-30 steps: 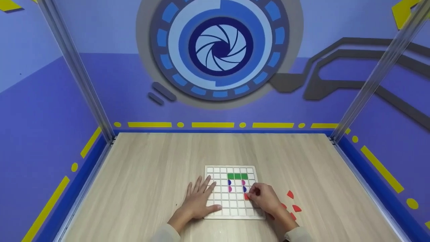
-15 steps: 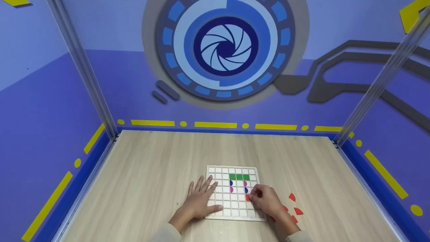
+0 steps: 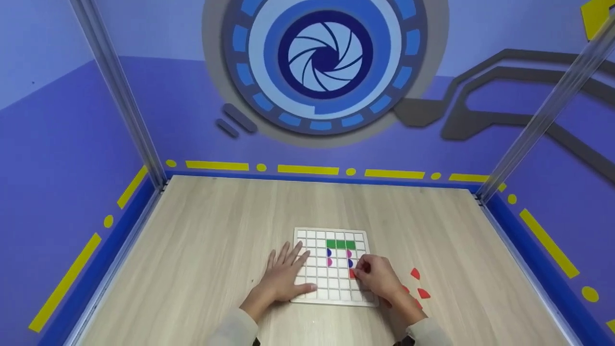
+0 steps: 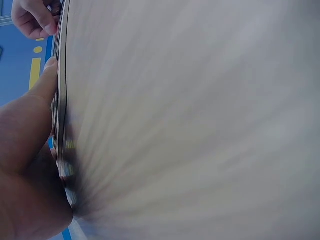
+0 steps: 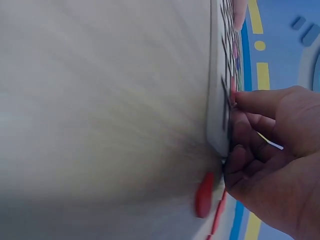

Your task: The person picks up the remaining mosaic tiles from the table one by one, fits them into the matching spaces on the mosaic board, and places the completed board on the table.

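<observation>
A white square grid board [image 3: 321, 273] with a pale rim lies on the table. My left hand [image 3: 284, 279] rests flat on its left side, fingers spread and thumb over the lower squares. My right hand [image 3: 380, 278] is at the right side, its thumb and index finger pinching a red tile [image 3: 352, 274] down at the grid. In the right wrist view the thumb tip meets this red tile [image 5: 233, 92], while the other fingers curl under. Green square tiles [image 3: 340, 244] form a row near the top. Below them sit blue and pink half-round tiles [image 3: 329, 262] in two columns.
Several loose red quarter-round tiles [image 3: 423, 293] lie on the wooden table [image 3: 230, 216] right of the board, some partly hidden by the right forearm. Blue printed walls [image 3: 158, 120] with metal corner posts [image 3: 122, 96] enclose the table's back and sides.
The head view has shifted slightly. Both hands keep their places on the board, with the right still at the same red tile.
</observation>
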`<state>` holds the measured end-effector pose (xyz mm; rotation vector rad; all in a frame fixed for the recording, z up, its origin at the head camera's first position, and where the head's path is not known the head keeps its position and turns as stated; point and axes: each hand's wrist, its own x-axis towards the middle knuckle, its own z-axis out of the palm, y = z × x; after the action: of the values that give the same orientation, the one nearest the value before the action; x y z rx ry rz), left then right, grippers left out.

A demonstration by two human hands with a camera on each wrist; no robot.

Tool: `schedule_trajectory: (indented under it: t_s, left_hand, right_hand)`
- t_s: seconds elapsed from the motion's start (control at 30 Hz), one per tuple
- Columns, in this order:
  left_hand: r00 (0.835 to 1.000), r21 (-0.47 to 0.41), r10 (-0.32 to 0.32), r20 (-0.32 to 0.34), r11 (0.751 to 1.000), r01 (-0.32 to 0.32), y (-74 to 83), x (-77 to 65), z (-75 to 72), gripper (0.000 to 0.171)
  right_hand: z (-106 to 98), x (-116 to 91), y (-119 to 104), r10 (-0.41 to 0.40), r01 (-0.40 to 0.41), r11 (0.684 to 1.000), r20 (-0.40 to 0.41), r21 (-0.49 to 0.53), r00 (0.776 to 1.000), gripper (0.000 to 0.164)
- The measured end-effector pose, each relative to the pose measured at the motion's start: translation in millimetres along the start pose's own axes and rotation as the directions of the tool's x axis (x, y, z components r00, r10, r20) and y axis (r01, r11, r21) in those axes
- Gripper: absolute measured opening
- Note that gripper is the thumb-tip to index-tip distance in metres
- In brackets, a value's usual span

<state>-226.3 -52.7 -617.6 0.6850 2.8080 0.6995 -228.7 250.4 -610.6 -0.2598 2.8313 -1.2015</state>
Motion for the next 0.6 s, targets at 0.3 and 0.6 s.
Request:
schedule_trajectory:
  t_s: [0.3,0.6]
  left_hand:
    - [1.000,-0.005,0.005,0.008,1.000,-0.005,0.5,1.7,1.1,0.095]
    - [1.000,0.012,0.013,0.005,1.000,-0.013,-1.2,1.2,0.0,0.095]
  right_hand:
    - [-42,-5,10,0.047,-0.040,0.997,-0.095,0.072,0.994,0.010]
    - [-103,-23,61,0.148,-0.150,0.989,-0.177,0.004,0.973,0.013]
